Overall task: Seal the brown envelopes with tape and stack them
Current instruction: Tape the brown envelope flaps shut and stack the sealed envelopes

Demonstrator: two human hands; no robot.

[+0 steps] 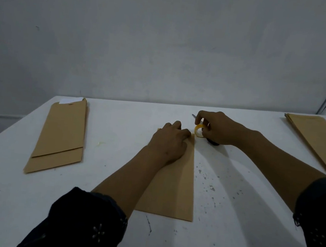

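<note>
Head view. Plain grey-white wall behind; white worktop (112, 178) in front of it, scuffed and speckled with dark marks on the right half.

Three lots of brown envelopes, well apart. Centre envelope (171, 184) lies flat, long axis running away from the person, its far end under the left hand. Left stack (60, 132) holds at least two, upper one shifted back so the lower edge shows; a white slip sits at its far end. Probably the finished pile, judging from its tidy placing. Right stack (315, 143) lies at the worktop's right edge, partly cut off by the frame; likely the supply to be sealed.

Left hand (169, 144): palm down, fingers together and curled, pressing on the envelope's far end. Reads as pinning the flap shut and steadying the paper for taping. It grips nothing that I can see.

Right hand (216, 129): just beside the envelope's far right corner, fingers closed round a yellow tape roll (199, 130). Roll stands on edge, close to the left fingertips; whether a strip runs between them, cannot tell. A dark object (213, 142) lies under the hand, and a thin grey tip (193, 116) sticks out beyond it; possibly scissors, not certain.

Sealing step in hand, on my reading; stacking of this envelope not yet done.
</note>
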